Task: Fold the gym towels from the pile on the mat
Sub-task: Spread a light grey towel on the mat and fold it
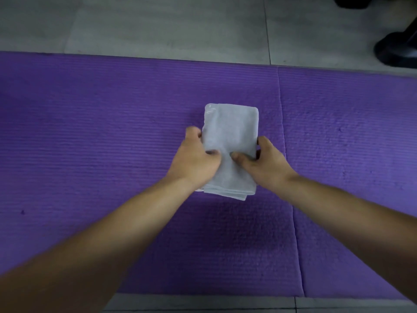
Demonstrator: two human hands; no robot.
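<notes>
Head view: a folded pale grey towel (pixel 230 129) sits lengthwise at the middle of the purple mat (pixel 90 132), with stacked layer edges showing at its near end.
Left hand (pixel 195 159): grips the towel's left edge, thumb on top, fingers curled round the side.
Right hand (pixel 266 163): grips the right edge the same way, its thumb close to the other thumb.
Seam (pixel 285 154): runs front to back in the mat, just right of the towel.
Floor (pixel 158 23): grey tiles beyond the mat.
Dark object (pixel 397 50): far right corner, cropped, cannot tell what.

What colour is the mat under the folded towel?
Purple, with fine ribbed lines; the mat shows in the head view, the only one.
</notes>
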